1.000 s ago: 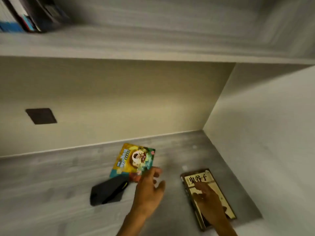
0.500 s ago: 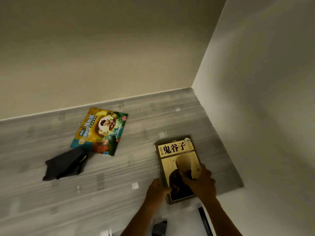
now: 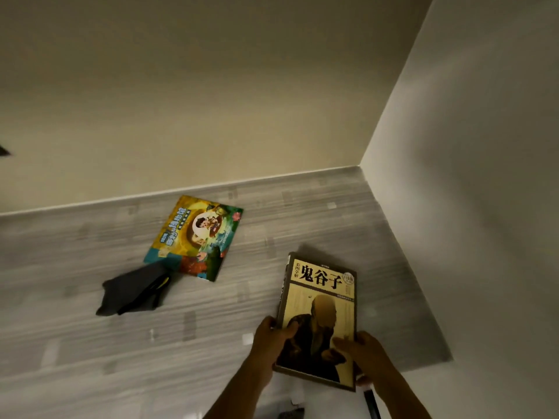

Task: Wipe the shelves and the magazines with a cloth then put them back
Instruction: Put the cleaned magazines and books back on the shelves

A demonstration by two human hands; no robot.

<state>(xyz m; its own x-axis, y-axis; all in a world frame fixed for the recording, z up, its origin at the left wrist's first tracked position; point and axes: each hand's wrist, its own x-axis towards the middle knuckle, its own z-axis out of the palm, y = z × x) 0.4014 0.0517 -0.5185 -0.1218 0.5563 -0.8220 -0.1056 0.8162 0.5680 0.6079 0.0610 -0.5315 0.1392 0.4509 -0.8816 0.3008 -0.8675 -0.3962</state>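
Observation:
A thick tan book [image 3: 322, 300] with large black characters and a seated figure on its cover is lifted at its near end off the grey wood-grain shelf [image 3: 75, 343]. My left hand [image 3: 269, 337] grips its left edge, thumb on the cover. My right hand [image 3: 361, 350] grips its lower right corner. A colourful thin magazine [image 3: 196, 237] lies flat further back. A dark grey cloth [image 3: 133, 290] lies crumpled by the magazine's near left corner, touching it.
A beige back wall [image 3: 211, 101] and a white side panel [image 3: 484, 207] close the shelf at the back and right. The shelf's front edge runs just below my hands. A dark patch [image 3: 3, 151] shows at the far left on the wall.
My left hand left the magazine and cloth and came across to the tan book. Both hands now hold the book, and its near end has risen from the shelf. The view dropped lower.

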